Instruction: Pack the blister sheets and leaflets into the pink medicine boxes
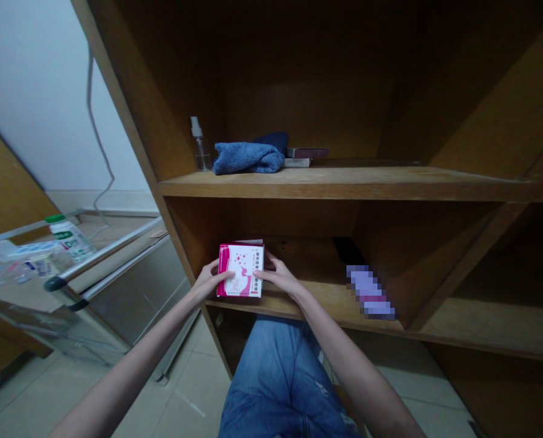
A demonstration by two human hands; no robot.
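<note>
A pink and white medicine carton (244, 274) with printed characters and a drawn figure is held between both hands at the left end of the lower shelf (317, 298). My left hand (210, 280) grips its left side, the thumb lying on the front face. On the right side, my right hand (276, 274) is closed on the same carton, its thumb also across the front. The fingers behind the carton are mostly hidden. Another white edge shows just above the carton's top; I cannot make out whether it is a flap or a second box.
The upper shelf (344, 182) bears a spray bottle (201, 149), a folded blue towel (248, 158) and flat boxes (301, 158). Right of my hands lie a pixelated item (370, 292) and a dark object (348, 250). A metal trolley (102, 267) at left carries a green-capped bottle (69, 237).
</note>
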